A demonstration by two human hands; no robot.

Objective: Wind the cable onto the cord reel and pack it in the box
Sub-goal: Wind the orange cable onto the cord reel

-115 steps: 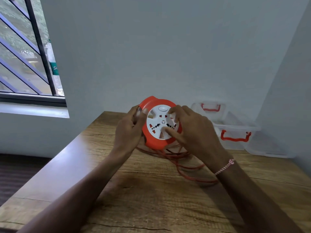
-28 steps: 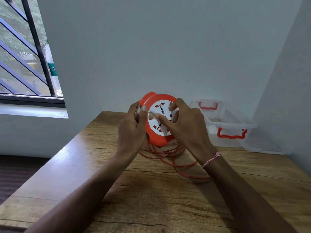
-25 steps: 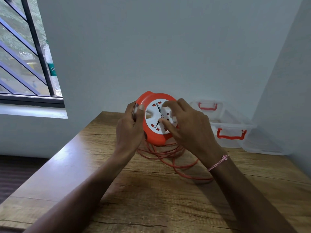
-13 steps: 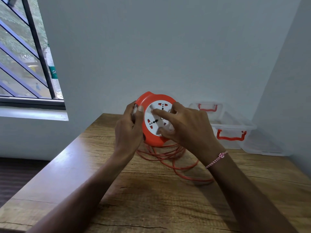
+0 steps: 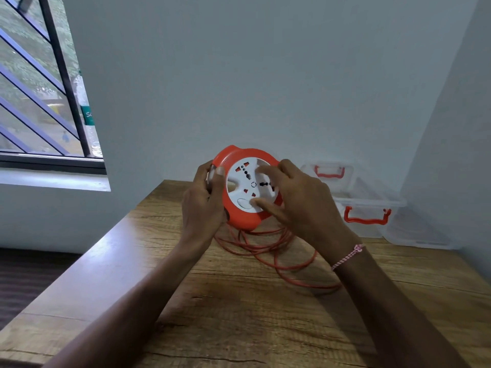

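An orange cord reel [image 5: 240, 217] with a white socket face is held upright above the wooden table [image 5: 239, 314]. My left hand [image 5: 203, 205] grips its left rim. My right hand [image 5: 300, 203] rests on the white face, fingertips pressed into it. Orange cable [image 5: 268, 248] hangs from the reel's underside and lies in loose loops on the table, trailing to the right. A clear plastic box [image 5: 372, 203] with red handles stands open at the back right.
The box's clear lid [image 5: 417, 232] lies flat beside the box, against the right wall. The table sits in a corner between the back and right walls. A barred window [image 5: 39, 88] is at the left, beyond the table's left edge.
The white face has turned under my right fingers while my left hand keeps the rim still. The pile of loose cable loops on the table looks a little smaller.
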